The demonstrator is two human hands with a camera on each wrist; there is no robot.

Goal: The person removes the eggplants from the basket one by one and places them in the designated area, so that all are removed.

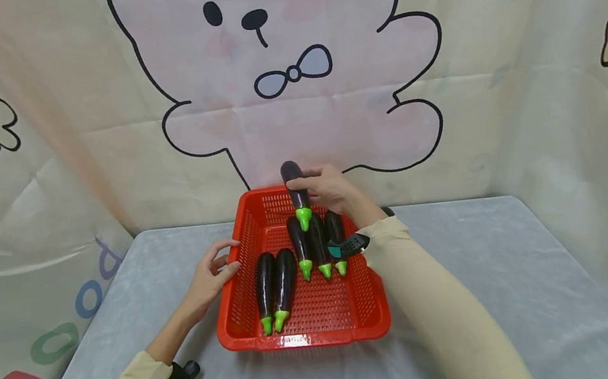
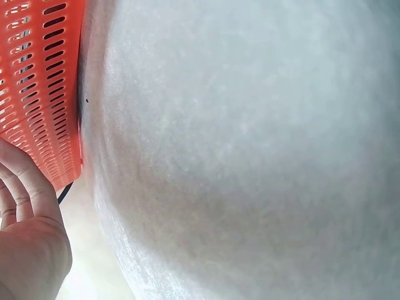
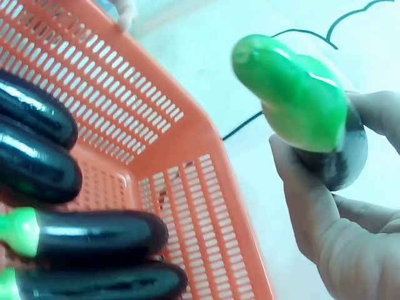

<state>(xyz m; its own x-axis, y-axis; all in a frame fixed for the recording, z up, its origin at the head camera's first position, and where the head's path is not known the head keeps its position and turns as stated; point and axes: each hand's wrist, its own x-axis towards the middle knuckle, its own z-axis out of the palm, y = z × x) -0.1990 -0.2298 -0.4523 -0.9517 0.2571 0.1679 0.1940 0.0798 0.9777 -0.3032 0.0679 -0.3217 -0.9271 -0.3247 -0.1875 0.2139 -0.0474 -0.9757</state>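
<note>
My right hand (image 1: 333,189) pinches a dark purple eggplant (image 1: 291,170) between thumb and fingers over the far end of a red plastic basket (image 1: 243,343). The eggplant's green cap (image 3: 306,103) points toward the camera in the right wrist view. Inside the basket, two eggplants (image 1: 284,278) lie side by side at the near left, and three more (image 1: 300,247) lie in a row at the right, partly overlapped by my wrist strap. My left hand (image 1: 209,279) rests its fairly straight fingers on the basket's left side; in the left wrist view they lie along the perforated wall (image 2: 47,94).
The basket stands on a table with a pale grey cloth (image 1: 476,269). Behind it hangs a curtain (image 1: 296,126) with a cartoon animal print, close to the basket's far edge. A small white label (image 1: 295,340) is on the near rim.
</note>
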